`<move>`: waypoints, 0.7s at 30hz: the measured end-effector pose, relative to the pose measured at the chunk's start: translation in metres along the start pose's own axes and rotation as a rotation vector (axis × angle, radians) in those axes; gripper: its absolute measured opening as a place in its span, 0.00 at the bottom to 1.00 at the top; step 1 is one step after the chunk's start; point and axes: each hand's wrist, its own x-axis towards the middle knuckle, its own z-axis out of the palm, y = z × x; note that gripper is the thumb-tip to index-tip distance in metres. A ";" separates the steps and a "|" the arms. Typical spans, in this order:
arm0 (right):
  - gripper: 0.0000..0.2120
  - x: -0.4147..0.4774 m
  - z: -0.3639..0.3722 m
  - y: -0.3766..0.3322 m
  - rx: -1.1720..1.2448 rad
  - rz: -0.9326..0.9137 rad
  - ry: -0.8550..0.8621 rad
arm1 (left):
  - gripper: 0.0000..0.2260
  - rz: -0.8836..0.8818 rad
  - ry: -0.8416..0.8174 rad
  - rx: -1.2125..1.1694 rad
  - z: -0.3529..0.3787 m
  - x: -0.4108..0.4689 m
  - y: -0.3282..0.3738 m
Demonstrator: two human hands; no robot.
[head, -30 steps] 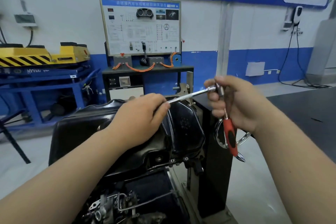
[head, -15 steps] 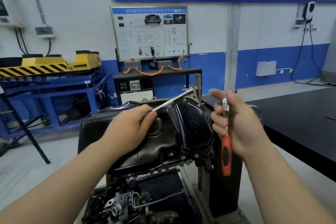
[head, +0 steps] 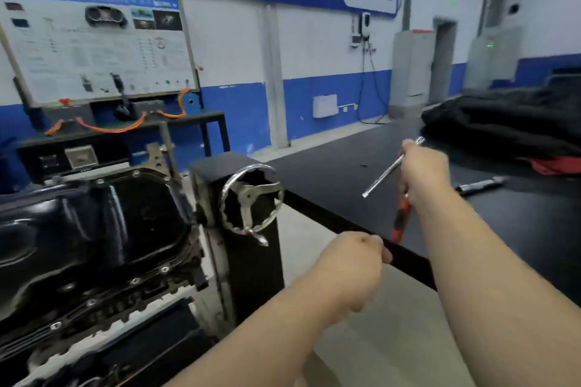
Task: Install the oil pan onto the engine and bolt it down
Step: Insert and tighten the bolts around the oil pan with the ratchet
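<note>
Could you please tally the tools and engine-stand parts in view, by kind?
Red-handled ratchet with chrome extension bar: 1
Dark cylindrical tool on the black table: 1
Chrome spoked handwheel: 1
Black metal oil pan: 1
Total: 4

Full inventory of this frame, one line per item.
engine: one, dark grey, lower left
oil pan: one, black, on engine
stand: one, black, centre
handwheel: one, chrome, on stand
table: one, black, right
ratchet: one, red handle, silver bar, held above table
loose tool: one, dark, on table
cloth: one, black, table's far end
training board: one, white, back left
left hand: one, curled, contents hidden, near table edge
right hand: one, grips ratchet
</note>
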 end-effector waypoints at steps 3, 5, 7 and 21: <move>0.10 0.069 -0.082 0.015 -0.311 0.021 -0.003 | 0.14 -0.062 -0.028 -0.108 0.054 0.032 0.022; 0.10 0.098 -0.116 0.035 -0.444 0.084 -0.067 | 0.09 -0.183 -0.022 -0.343 0.081 0.066 0.043; 0.10 0.118 -0.143 0.058 -0.518 0.146 -0.082 | 0.07 -0.277 -0.072 -0.501 0.110 0.102 0.060; 0.27 0.187 -0.224 0.141 -0.198 0.038 0.119 | 0.14 0.293 0.081 0.037 0.233 0.225 0.033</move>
